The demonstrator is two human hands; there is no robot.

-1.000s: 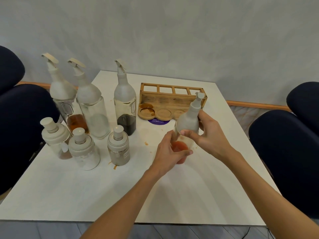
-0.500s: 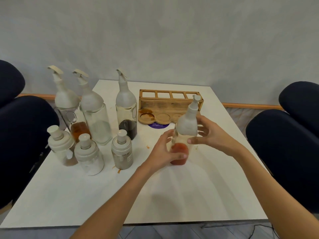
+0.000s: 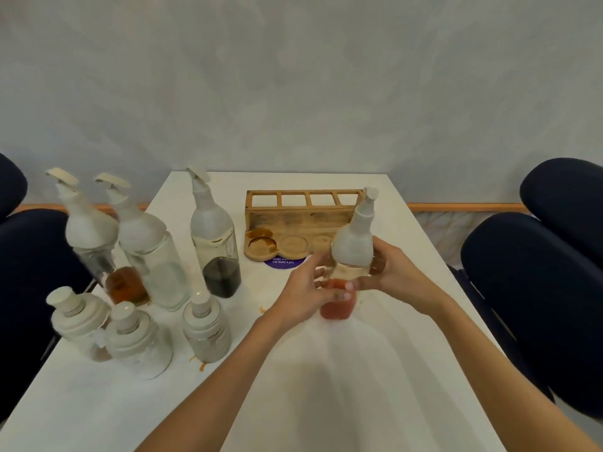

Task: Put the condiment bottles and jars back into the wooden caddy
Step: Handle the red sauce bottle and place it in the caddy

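Condiment bottle (image 3: 354,252) of clear glass, with a frosted white shoulder, a white pump spout and red sauce in its lower part, held upright over the near middle of the white table (image 3: 359,402).

Head view: the left hand (image 3: 303,294) wraps its fingers round the lower body, level with the red sauce. The right hand (image 3: 396,275) grips the opposite side just under the white shoulder. Both hands are closed on the glass. Whether the base rests on the table or hangs just above it cannot be told.

Just behind the bottle stands the wooden caddy (image 3: 293,220), a light-brown rack with square openings along the back and round recesses in front. Nothing stands in it, and the leftmost recess is stained brown.

At the left stand three tall pump bottles: the amber bottle (image 3: 88,236), the clear bottle (image 3: 150,256) and the dark bottle (image 3: 213,243). In front of them are three squat white-lidded jars: the left jar (image 3: 80,321), the middle jar (image 3: 137,344) and the right jar (image 3: 205,331). A small orange spill (image 3: 202,365) marks the table near the right jar.

Likely risks: the glass may be greasy and slip as it is lifted. The base could catch the caddy's top rail if it is not lined up with an opening, and so push or tip the light rack. The left forearm passes near the right jar and could knock it.
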